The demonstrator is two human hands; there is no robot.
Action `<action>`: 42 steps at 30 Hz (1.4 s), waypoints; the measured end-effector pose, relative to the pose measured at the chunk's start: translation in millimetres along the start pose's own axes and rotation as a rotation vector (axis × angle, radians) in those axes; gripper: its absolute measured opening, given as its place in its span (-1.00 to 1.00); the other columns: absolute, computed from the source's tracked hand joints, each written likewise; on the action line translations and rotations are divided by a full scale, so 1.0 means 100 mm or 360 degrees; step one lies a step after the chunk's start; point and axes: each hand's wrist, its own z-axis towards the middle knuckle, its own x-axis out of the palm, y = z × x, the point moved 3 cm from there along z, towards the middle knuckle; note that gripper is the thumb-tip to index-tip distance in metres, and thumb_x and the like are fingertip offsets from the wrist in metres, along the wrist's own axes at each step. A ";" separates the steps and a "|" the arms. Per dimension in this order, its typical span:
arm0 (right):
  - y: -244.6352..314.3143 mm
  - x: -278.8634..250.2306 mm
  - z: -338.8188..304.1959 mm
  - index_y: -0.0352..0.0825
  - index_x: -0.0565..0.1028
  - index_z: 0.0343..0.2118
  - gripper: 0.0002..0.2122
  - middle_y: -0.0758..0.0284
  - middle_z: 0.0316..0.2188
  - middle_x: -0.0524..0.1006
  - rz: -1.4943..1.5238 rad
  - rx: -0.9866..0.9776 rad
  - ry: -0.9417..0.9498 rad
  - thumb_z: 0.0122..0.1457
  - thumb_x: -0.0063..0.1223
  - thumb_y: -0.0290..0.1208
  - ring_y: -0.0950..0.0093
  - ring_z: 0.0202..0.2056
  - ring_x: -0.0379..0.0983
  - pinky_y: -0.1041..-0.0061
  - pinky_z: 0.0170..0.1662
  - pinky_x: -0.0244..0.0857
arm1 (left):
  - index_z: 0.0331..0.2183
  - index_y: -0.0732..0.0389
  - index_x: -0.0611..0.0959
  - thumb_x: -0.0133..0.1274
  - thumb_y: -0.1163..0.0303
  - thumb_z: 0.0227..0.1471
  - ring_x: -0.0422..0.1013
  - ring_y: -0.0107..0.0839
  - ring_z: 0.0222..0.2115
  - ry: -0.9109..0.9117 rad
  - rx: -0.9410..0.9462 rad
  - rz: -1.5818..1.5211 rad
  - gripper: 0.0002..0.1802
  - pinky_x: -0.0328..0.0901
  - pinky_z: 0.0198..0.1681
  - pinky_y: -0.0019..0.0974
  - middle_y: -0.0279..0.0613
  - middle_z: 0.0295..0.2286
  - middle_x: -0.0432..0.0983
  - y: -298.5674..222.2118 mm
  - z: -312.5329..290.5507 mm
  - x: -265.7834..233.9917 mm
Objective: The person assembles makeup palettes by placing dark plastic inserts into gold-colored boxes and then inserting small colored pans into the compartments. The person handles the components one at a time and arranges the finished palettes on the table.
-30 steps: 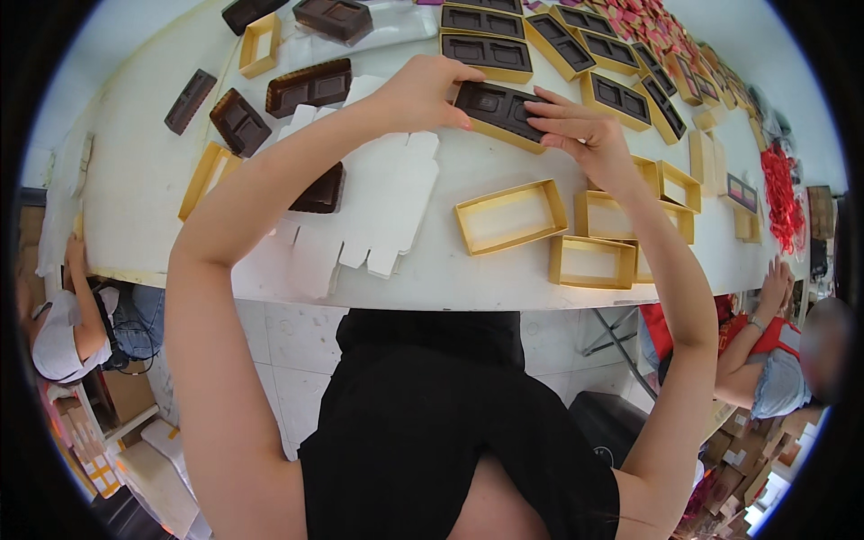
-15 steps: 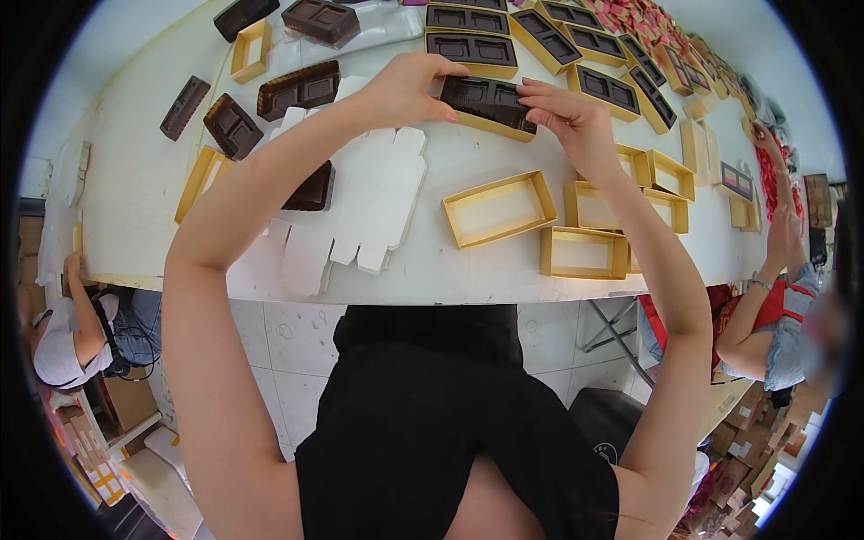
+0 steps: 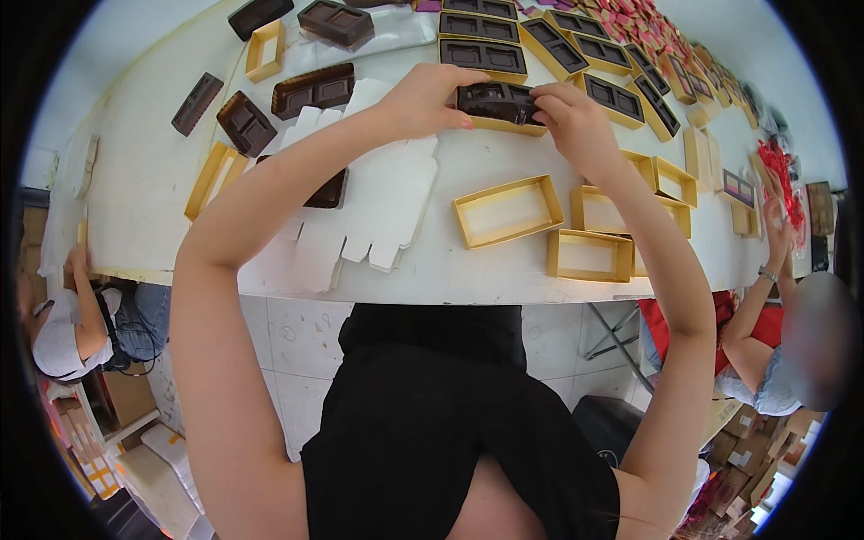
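A dark brown plastic tray insert (image 3: 497,101) lies over a shallow gold-edged box (image 3: 506,126), its right part slightly raised and tilted. My left hand (image 3: 434,103) spans the left end of both, fingers on the far side and thumb on the near side. At the tray's right end, my right hand (image 3: 576,121) pinches the edge between closed fingers and thumb. Just beyond them stands a box with a tray seated in it (image 3: 483,58). Nearer to me, an open gold box (image 3: 508,211) shows its white inside.
Flat white die-cut card sheets (image 3: 382,202) lie under my left forearm. Loose brown trays (image 3: 246,123) are scattered at left. More gold boxes (image 3: 589,256) cluster at right; filled ones stand farther back. Co-workers sit at both sides, one with hands (image 3: 776,220) near red material.
The tray's right end now sits higher and more tilted in my right fingers. My left hand keeps its hold at the left end. The whole view has shifted slightly.
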 end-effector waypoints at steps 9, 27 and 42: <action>0.03 -0.08 0.21 -0.34 0.50 -0.44 -0.94 0.31 -0.30 0.52 -0.0016 0.0189 0.0510 0.05 0.09 -0.48 0.36 -0.20 0.45 0.36 -0.26 0.41 | -0.07 0.28 0.57 0.25 0.58 -0.22 0.52 -0.23 -0.40 -0.0059 0.0251 0.0135 -0.44 0.39 -0.27 -0.27 -0.01 -0.27 0.57 0.04 0.02 0.02; 0.14 0.14 -0.05 -0.49 -0.04 0.27 -0.28 0.09 0.34 -0.10 -0.0206 -0.0067 0.0759 0.29 -0.23 0.04 0.20 0.37 -0.27 0.17 0.35 -0.25 | -0.12 0.12 0.59 0.08 0.13 0.05 0.49 -0.11 -0.24 0.0304 0.0194 0.1252 -0.61 0.41 -0.21 -0.15 -0.02 -0.09 0.45 -0.23 0.09 -0.23; 0.22 -0.67 0.33 -0.32 0.08 0.27 -0.32 0.22 0.24 0.20 0.1239 0.0411 -0.0072 0.18 0.13 -0.19 0.33 0.24 0.14 0.38 0.21 0.10 | 0.00 0.30 0.44 0.28 0.13 -0.19 0.33 -0.03 -0.15 -0.0137 0.0523 0.1162 -0.26 0.25 -0.04 -0.14 0.04 -0.24 0.46 -0.93 0.10 -0.74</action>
